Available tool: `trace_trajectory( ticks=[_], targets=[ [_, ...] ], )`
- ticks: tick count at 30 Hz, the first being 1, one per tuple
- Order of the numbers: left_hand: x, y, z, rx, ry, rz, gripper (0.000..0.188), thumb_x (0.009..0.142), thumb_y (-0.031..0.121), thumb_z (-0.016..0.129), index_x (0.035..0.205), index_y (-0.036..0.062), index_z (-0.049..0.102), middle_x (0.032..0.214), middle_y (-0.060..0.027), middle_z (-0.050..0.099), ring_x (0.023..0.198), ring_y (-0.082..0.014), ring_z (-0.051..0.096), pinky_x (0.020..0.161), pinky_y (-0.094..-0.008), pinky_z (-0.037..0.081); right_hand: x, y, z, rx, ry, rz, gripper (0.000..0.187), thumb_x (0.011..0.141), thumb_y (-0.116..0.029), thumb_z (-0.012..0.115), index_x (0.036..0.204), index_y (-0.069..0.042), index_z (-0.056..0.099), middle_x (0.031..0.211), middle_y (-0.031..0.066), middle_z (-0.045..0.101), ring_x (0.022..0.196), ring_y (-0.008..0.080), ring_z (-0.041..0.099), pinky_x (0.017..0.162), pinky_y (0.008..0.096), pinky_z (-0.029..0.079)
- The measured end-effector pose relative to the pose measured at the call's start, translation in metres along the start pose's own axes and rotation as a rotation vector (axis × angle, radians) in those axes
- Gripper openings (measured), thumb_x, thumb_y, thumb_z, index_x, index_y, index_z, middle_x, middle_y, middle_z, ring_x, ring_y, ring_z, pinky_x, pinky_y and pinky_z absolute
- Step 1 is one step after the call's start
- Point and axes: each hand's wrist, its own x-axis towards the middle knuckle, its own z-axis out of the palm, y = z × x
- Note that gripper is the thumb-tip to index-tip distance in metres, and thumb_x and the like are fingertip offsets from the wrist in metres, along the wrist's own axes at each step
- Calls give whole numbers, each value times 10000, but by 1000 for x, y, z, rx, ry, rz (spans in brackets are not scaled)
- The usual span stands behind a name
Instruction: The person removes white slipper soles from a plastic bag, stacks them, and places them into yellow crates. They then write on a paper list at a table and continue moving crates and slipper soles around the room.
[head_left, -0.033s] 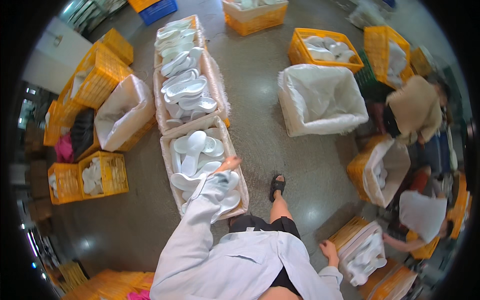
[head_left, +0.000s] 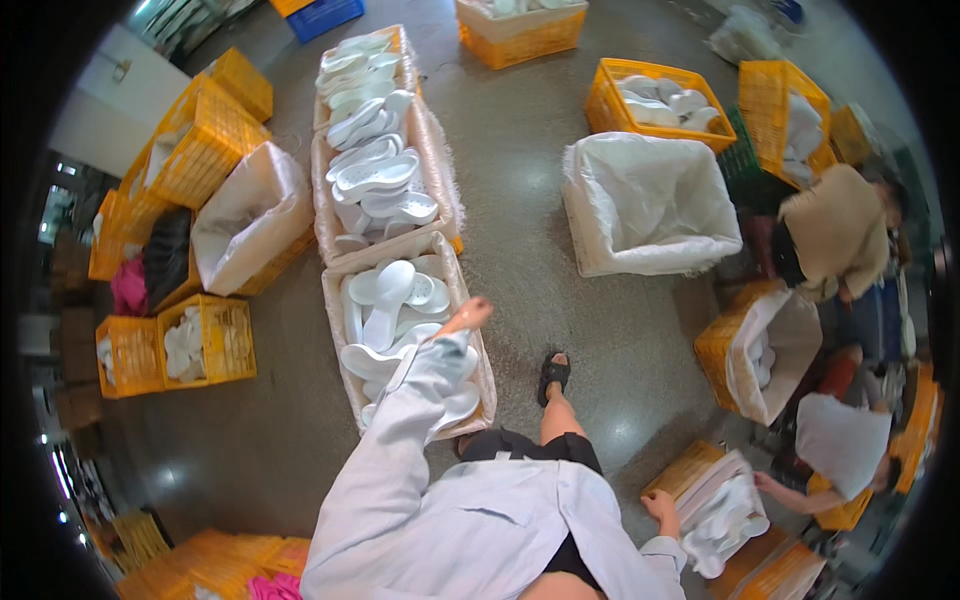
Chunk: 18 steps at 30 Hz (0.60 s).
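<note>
My left hand (head_left: 468,315) reaches forward in a white sleeve over the near lined crate (head_left: 345,385), which is full of white shoe soles (head_left: 385,300). The hand hovers at the crate's right rim, fingers stretched out, nothing seen in it. My right hand (head_left: 662,510) hangs low at my side against the edge of an orange crate (head_left: 672,472) lined with plastic and holding white soles (head_left: 725,510). Whether that hand grips the liner is unclear. My sandalled foot (head_left: 553,372) stands on the grey floor just right of the near crate.
Two more lined crates of soles (head_left: 375,175) run in a row beyond the near one. A large white-lined bin (head_left: 650,205) stands to the right, with orange crates (head_left: 205,340) on both sides. Two people (head_left: 840,225) work at crates on the right.
</note>
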Motion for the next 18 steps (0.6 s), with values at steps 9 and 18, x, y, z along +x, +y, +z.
trace_trajectory(
  ticks=[9,18],
  targets=[
    [51,35,-36,-69,20,-72,326,778,227,569,999,-13,588,822,-115,634,679,-179,602,626,-305,494,205,-126,-221,-85,133,-273,321,760,-261,576,945,1,603,930,199,609,897,366,561,783,419,445],
    [13,-84,-143,-612,488,-1005,159,772,169,524,863,45,562,686,-78,576,542,-205,556,458,-328,417,318,-515,-381,220,80,-826,319,817,-191,561,1057,20,568,1002,181,617,939,277,594,804,335,459]
  ],
)
